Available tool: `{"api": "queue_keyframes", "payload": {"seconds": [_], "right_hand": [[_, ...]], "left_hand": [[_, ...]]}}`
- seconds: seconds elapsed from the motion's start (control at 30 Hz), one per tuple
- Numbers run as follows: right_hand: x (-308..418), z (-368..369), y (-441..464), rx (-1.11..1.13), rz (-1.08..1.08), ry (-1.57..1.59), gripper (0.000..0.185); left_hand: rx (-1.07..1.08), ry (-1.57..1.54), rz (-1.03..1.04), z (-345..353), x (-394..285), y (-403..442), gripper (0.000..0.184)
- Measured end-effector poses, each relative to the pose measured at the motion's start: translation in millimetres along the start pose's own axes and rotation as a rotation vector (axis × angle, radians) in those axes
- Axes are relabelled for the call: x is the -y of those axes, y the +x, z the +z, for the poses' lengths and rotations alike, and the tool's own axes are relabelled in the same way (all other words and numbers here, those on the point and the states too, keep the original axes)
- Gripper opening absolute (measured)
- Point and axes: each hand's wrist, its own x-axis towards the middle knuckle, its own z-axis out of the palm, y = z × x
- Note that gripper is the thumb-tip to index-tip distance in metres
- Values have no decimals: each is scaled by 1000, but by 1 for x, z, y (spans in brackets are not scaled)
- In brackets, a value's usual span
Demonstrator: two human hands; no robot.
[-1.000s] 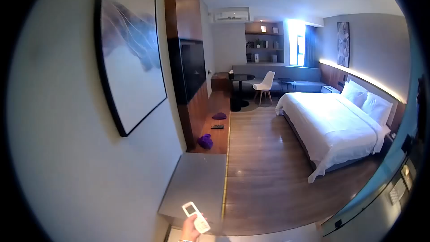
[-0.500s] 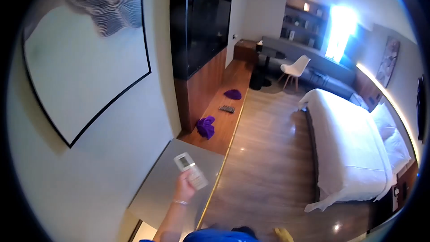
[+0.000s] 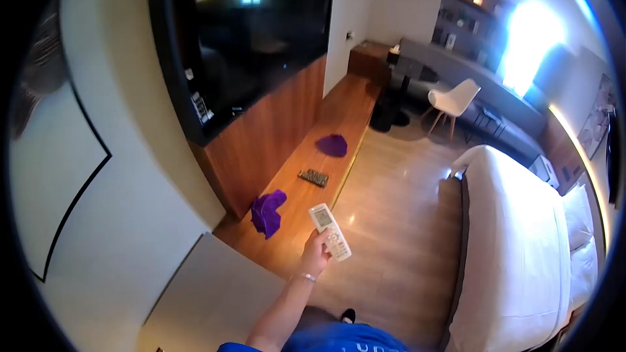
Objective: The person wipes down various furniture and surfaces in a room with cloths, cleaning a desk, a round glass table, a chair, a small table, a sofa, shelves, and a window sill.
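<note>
My left hand [image 3: 315, 255] is closed around the lower part of a white remote control [image 3: 330, 231], its small screen facing up. A bracelet circles the wrist. Beyond the remote, on the long wooden ledge [image 3: 293, 197], lie a crumpled purple cloth [image 3: 267, 214], a dark remote [image 3: 313, 178] and a second purple cloth [image 3: 332, 145] farther back. None of these is touched. My right hand is out of view.
A large TV [image 3: 261, 19] hangs above the ledge at the left. A grey cabinet top [image 3: 215, 293] is at the lower left. The white bed [image 3: 515, 248] fills the right. Farther back are a white chair [image 3: 454, 99] and a dark round table [image 3: 415, 68].
The view has moved forward and tilted down toward the ledge. My left hand, still holding the white remote, has moved right and forward, off the grey cabinet. A yellowish shape at the bottom has left view.
</note>
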Motion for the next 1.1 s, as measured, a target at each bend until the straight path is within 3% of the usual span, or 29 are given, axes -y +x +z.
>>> {"api": "queue_keyframes", "payload": {"seconds": [0.1,0.13,0.17,0.2,0.27,0.3,0.43,0.5,0.53,0.57,0.6,0.63,0.7,0.73,0.77,0.83,0.87,0.9,1.1], "right_hand": [[177,77,107,211,-259,-60,44],[248,147,85,154,-426,-164,43],[311,210,70,140,-446,-244,50],[365,257,84,215,-524,-359,55],[430,351,63,356,-728,-401,56],[444,378,80,414,-666,-395,55],[474,480,196,561,-443,-489,54],[449,474,265,534,-260,-506,45],[431,460,292,522,-154,-454,41],[415,448,317,502,-50,-401,38],[404,444,326,441,50,-384,38],[402,448,330,379,123,-396,38],[403,455,340,277,241,-415,38],[409,461,349,248,270,-426,39],[419,469,364,226,291,-445,39],[448,487,394,219,305,-494,40],[463,497,417,239,283,-519,40],[487,513,439,272,249,-551,41],[619,690,562,682,-59,-754,45]], "left_hand": [[-206,133,-93,-15,27,76,34],[-296,171,-112,-22,29,88,34],[-383,210,-140,-33,28,108,34],[-391,51,-109,-47,30,139,32],[-411,276,120,-72,31,205,28],[-494,-71,66,-77,19,242,27],[-781,268,106,-87,-4,415,27],[-720,338,341,-93,-2,485,27],[-823,498,176,-110,-3,525,31],[-824,669,203,-168,25,580,39],[-857,824,256,-126,-3,589,42],[-761,581,452,-161,30,637,42],[-873,925,77,-144,8,679,38],[-833,853,155,-156,22,701,37],[-801,771,242,-172,36,726,37],[-770,810,104,-166,32,747,37],[-858,881,94,-158,32,758,34],[-856,872,89,-197,65,781,34],[-928,1017,-91,-178,67,797,33]]}}
